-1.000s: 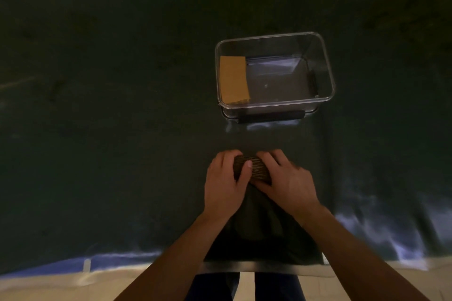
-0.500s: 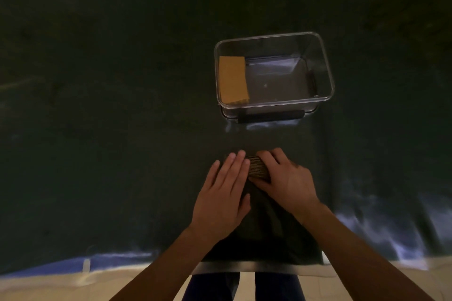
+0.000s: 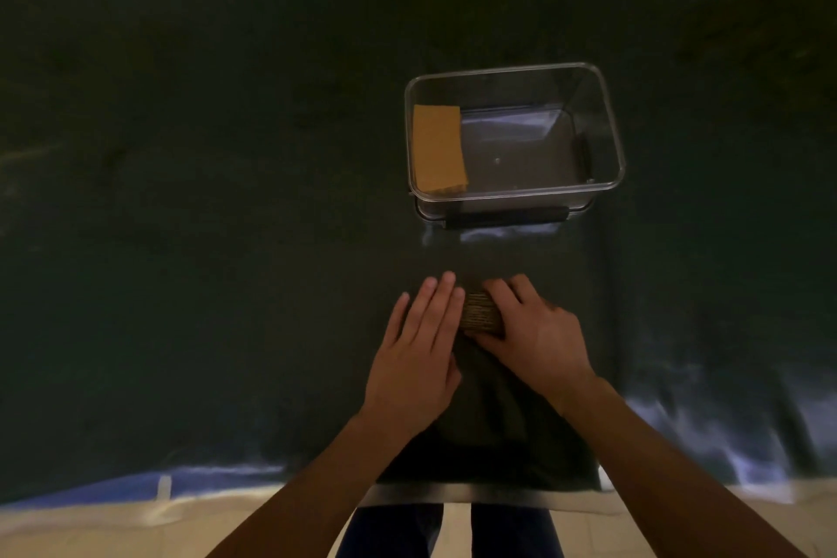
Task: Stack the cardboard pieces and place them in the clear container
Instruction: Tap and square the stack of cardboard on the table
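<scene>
A stack of brown cardboard pieces (image 3: pixel 481 312) stands on edge on the dark table, its corrugated side facing me. My right hand (image 3: pixel 530 331) is shut on the stack from the right, fingers over its top. My left hand (image 3: pixel 419 353) lies flat with straight fingers pressed against the stack's left side. Beyond them stands the clear container (image 3: pixel 602 113). A tan cardboard stack (image 3: pixel 438 147) lies inside the container against its left wall.
A dark cloth (image 3: pixel 204 240) covers the table. Its near edge (image 3: pixel 453 494) runs across the bottom of the view, with pale floor and my legs below. A dark strip (image 3: pixel 505 217) lies under the container's front side.
My left hand let go of the stack's top, straightened its fingers and now lies flat against the stack's left side. The right hand kept its grip.
</scene>
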`<state>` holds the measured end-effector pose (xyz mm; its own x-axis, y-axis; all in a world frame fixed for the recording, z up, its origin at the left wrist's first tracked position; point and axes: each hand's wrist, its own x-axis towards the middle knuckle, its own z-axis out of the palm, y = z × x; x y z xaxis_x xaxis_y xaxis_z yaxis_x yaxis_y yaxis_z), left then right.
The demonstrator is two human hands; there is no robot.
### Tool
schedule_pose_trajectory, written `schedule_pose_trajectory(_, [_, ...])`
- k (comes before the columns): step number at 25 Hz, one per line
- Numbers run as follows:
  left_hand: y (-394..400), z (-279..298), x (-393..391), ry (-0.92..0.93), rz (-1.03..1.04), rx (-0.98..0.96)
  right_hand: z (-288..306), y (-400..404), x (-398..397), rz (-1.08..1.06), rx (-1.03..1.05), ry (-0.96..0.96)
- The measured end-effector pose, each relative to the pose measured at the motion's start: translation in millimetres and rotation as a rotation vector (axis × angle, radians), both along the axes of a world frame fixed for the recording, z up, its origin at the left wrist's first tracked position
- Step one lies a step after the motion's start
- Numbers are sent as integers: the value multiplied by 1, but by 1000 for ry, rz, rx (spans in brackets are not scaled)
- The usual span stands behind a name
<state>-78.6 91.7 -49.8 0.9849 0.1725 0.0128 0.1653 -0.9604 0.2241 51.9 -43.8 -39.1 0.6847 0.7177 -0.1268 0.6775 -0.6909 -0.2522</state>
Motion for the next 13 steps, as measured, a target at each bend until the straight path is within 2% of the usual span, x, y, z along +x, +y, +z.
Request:
schedule_pose_trajectory(2, [3, -3, -1, -1, -25, -45, 0, 0, -1, -11, 0, -7])
schedule_pose_trajectory(4, [9, -2, -2, -100, 6, -287, 0, 0, -1, -19, 12, 2])
schedule_pose_trajectory(5, [15, -2, -2, -176, 94, -494, 0, 0, -1, -18, 15, 5])
schedule_pose_trajectory(7, [28, -5, -5, -372, 397, -891, 1, -1, 0, -16, 19, 1])
schedule_pose_trajectory(9, [30, -7, -7, -497, 674, -1137, 1, 0, 0, -18, 19, -7])
schedule_pose_trajectory(11, [14, -6, -5, -482, 766, -1261, 1, 1, -2, -21, 14, -9])
schedule_pose_trajectory(13, [-8, -2, -2, -323, 662, -1413, 1, 0, -2, -24, 11, -4])
